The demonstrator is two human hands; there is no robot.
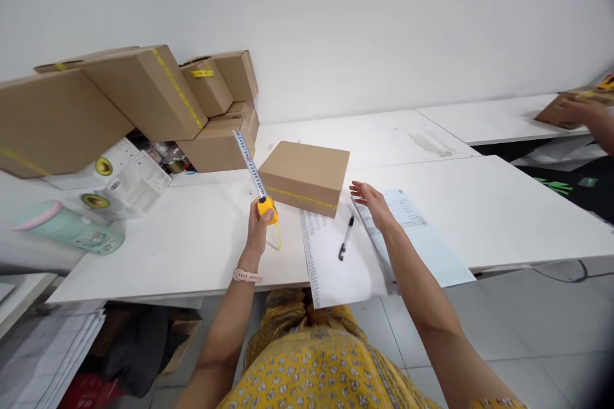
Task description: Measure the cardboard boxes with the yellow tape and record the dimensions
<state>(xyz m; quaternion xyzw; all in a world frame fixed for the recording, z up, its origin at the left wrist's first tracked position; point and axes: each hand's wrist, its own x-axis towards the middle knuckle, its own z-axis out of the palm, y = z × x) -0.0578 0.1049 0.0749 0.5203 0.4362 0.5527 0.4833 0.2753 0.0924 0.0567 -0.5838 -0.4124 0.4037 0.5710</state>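
Observation:
My left hand [258, 228] is closed around a yellow tape measure [268, 209]. Its marked blade [249, 164] sticks out up and away, beside the left side of a flat cardboard box [304, 170] with yellow tape along its front. Right of that box, my right hand [371, 201] is held with fingers stretched out and nothing in them. Under the box's front edge lies an open spiral notebook [343, 275] with writing near its top. A black and clear pen [346, 238] rests on the page. Next to it, partly below my right hand, is a light blue printed sheet [426, 249].
Several cardboard boxes [139, 92] are stacked at the back left against the wall. A white avocado-print carton [125, 179] and a mint bottle [71, 230] stand on the left. At far right, another person's hand [588, 112] touches a cardboard box [559, 112].

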